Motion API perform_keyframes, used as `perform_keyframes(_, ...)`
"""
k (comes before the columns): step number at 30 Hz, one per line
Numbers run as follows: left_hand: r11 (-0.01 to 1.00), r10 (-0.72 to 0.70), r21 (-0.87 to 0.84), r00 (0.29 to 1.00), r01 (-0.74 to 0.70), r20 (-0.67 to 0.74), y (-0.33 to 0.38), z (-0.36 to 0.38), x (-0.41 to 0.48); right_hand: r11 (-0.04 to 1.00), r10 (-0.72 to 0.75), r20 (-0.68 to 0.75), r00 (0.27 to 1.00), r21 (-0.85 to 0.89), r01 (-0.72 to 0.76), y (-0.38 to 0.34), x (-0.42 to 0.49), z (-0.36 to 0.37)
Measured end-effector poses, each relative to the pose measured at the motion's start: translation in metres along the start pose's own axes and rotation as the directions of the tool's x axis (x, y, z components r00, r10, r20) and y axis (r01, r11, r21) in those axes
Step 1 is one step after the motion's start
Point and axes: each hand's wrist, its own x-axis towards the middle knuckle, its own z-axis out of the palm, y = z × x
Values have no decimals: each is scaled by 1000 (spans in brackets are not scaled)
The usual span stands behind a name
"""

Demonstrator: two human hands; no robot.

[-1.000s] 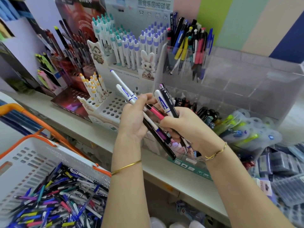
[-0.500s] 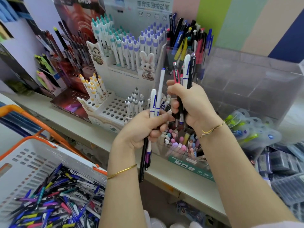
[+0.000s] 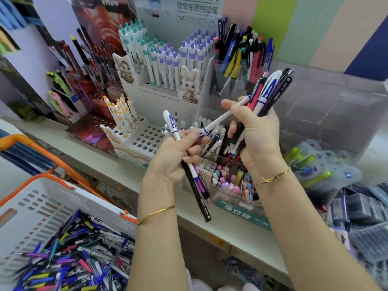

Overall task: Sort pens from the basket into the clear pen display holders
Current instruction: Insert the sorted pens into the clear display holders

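1. Clenching mixed pens [image 3: 270,89] in right hand [image 3: 258,139], fanned above fist for sorting.
2. Pinching a white pen [image 3: 222,117] with left hand [image 3: 174,158], beside two gripped there.
3. Leaving others in basket [image 3: 88,204], below both grips.

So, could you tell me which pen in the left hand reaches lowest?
The black pen in the left hand: its end hangs well below the white-and-purple pen beside it.
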Motion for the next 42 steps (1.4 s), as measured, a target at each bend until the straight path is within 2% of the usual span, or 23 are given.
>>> perform_keyframes(3, 997, 72, -11, 990, -74, -122, 3, 0, 3, 986, 14, -14, 1000, -169, -16, 1, -4, -8)
perform_keyframes(5, 990, 126, 88, 977, -112, -169, 7, -2, 1, 897, -58, -36, 998, -440, 36, -1, -4, -12)
perform_keyframes(6, 982, 147, 147, 973, -121, -179, 10, -3, -1, 768, -135, 4, 991, -632, 107, -3, -2, -15)
perform_keyframes(8, 957, 162, 269, 970, -110, -180, 15, -7, -5, 332, -231, 154, 961, -916, 226, -10, -2, -17)
perform_keyframes(9, 936, 163, 339, 970, -95, -178, 18, -9, -7, 131, -244, 207, 948, -961, 243, -14, -4, -17)
perform_keyframes(10, 904, 164, 422, 970, -75, -179, 21, -11, -9, -3, -248, 243, 938, -968, 250, -19, -5, -16)
perform_keyframes(11, 859, 167, 509, 969, -53, -182, 22, -13, -10, -83, -246, 275, 930, -961, 262, -22, -7, -15)
perform_keyframes(13, 791, 158, 611, 974, -24, -165, 24, -14, -13, -147, -202, 372, 906, -926, 347, -26, -8, -12)
perform_keyframes(15, 811, 100, 585, 990, -21, -104, 22, -11, -14, -99, -5, 471, 882, -878, 469, -25, -6, -6)
perform_keyframes(18, 854, 49, 520, 997, -14, -54, 18, -7, -13, 92, 335, 499, 799, -862, 499, -21, -6, 0)
perform_keyframes(20, 862, 45, 506, 998, -12, -52, 14, -9, -12, 168, 417, 491, 765, -869, 466, -17, -6, -2)
perform_keyframes(23, 877, 66, 478, 997, -40, -37, 10, -8, -11, 257, 466, 468, 750, -883, 392, -13, -3, -7)
perform_keyframes(25, 912, 79, 405, 996, -61, -29, 7, -5, -10, 384, 465, 435, 771, -884, 267, -12, -4, -10)
perform_keyframes(28, 939, 95, 339, 992, -61, -85, 4, -3, -7, 592, 408, 345, 845, -805, 43, -11, -5, -13)
perform_keyframes(31, 872, 146, 484, 982, -69, -124, -1, -2, -1, 784, 389, 333, 859, -610, -119, -9, -7, -8)
perform_keyframes(35, 712, 214, 694, 975, -111, -65, -8, 10, 2, 855, 286, 346, 893, -513, -75, 1, -6, 6)
perform_keyframes(42, 551, 301, 830, 949, -91, -96, -15, 14, 8, 856, 263, 265, 927, -508, -98, 9, -5, 12)
